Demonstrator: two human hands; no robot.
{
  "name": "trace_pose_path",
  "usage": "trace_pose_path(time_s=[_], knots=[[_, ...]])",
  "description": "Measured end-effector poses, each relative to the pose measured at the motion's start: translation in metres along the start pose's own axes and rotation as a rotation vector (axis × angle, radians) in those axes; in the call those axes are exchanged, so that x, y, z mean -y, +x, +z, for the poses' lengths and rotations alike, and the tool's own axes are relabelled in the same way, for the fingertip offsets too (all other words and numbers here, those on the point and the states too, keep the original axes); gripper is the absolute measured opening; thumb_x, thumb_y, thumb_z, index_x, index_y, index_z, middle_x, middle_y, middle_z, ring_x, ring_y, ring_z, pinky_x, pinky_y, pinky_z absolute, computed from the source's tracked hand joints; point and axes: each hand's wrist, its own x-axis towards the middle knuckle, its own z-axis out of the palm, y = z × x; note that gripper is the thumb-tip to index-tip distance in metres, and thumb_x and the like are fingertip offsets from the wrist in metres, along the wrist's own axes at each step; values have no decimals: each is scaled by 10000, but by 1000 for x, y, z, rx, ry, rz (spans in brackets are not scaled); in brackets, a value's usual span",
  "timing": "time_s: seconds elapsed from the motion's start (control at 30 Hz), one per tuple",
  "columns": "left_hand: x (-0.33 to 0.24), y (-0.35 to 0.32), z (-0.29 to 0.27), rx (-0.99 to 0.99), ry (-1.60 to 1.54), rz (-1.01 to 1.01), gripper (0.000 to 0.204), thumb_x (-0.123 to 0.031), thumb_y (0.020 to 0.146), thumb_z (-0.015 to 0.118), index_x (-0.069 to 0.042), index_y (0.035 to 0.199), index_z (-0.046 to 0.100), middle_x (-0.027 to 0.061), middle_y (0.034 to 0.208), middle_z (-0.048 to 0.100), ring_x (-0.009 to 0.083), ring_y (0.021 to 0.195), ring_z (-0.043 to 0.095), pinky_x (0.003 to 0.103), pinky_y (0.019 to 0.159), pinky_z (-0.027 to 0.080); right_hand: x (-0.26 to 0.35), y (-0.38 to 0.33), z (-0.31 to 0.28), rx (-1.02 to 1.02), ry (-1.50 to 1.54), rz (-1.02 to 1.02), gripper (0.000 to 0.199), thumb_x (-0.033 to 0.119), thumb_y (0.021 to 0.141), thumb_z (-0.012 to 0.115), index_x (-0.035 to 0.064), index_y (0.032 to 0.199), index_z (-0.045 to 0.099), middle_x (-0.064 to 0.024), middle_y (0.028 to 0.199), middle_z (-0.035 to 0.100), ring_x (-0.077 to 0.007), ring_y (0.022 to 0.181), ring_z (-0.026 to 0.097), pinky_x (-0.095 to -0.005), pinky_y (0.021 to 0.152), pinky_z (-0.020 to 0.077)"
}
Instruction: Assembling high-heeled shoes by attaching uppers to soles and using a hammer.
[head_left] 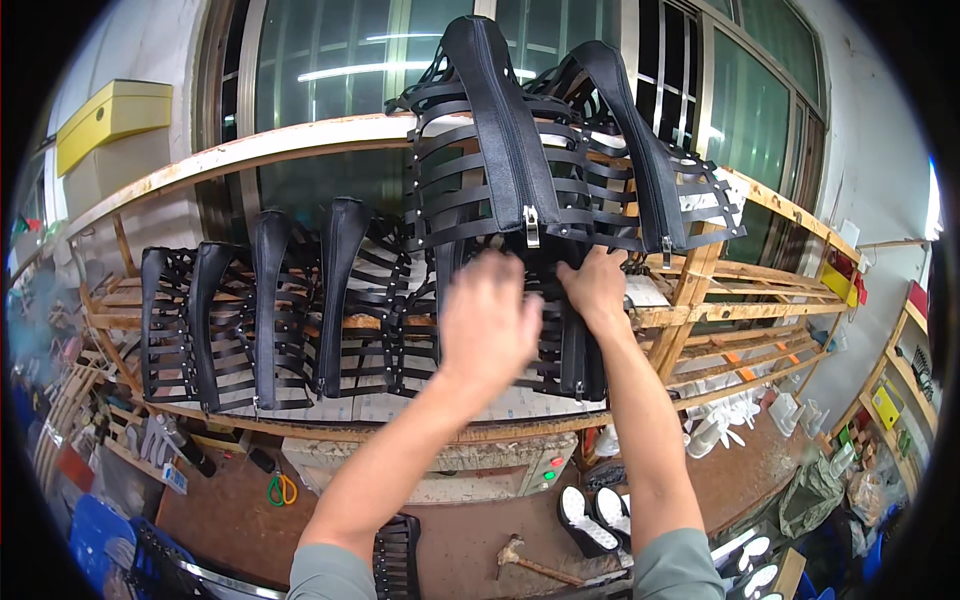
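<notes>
Black strappy boot uppers, each with a zip running down a solid panel, fill the wooden rack in front of me. My left hand (490, 325), smeared by motion, is in front of the middle-shelf uppers; its grip is unclear. Beside it, my right hand (597, 288) has its fingers curled at the top of a black boot upper (573, 350) on that shelf. Two more uppers hang over the top rail above my hands: a large boot upper (500, 130) with a silver zip pull, and another boot upper (640, 150) to its right.
Several uppers, including a boot upper (270, 310), line the left shelf. The wooden rack (690, 300) spans the view. Below are a machine (450, 470) with red and green buttons, scissors (281, 488), a hammer (540, 565) and black shoes (590, 520). A yellow box (115, 120) sits upper left.
</notes>
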Motion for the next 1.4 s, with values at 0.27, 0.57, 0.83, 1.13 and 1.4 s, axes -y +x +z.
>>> trace_pose_path(time_s=[0.27,0.57,0.83,1.13,1.4], knots=[[67,20,14,112,56,-281,442,-193,810,649,30,1175,538,263,1031,581,421,929,599,496,749,514,-48,-67,-59,-365,326,-100,574,88,746,700,-29,1261,474,-222,1135,567,-359,1058,574,-383,941,435],[48,22,-27,178,-101,-458,387,-279,900,546,58,1089,559,290,952,639,460,882,624,516,774,498,-144,-246,-97,-539,729,-9,682,155,790,756,-14,1337,385,-105,1234,504,-223,1157,492,-348,1011,377],[-40,-122,-161,40,-595,-693,371,-125,845,667,74,1142,568,161,979,680,270,864,683,392,827,520,-206,-349,-163,-268,633,7,417,130,817,648,-81,1162,541,-235,1107,606,-300,955,608,-416,824,508],[-65,-233,-352,-997,-75,-665,331,-233,1007,427,61,1129,517,173,921,620,175,753,616,274,651,513,-25,-324,-29,827,1117,-342,549,56,694,641,-28,1226,535,-167,1162,603,-281,1077,587,-383,953,445],[-104,-279,-392,-1039,436,-653,389,-121,988,469,69,1321,402,198,1088,601,233,837,632,376,803,538,234,-476,170,1238,1758,159,575,-53,763,727,-28,1269,454,-68,1091,624,-134,947,598,-270,874,482]])
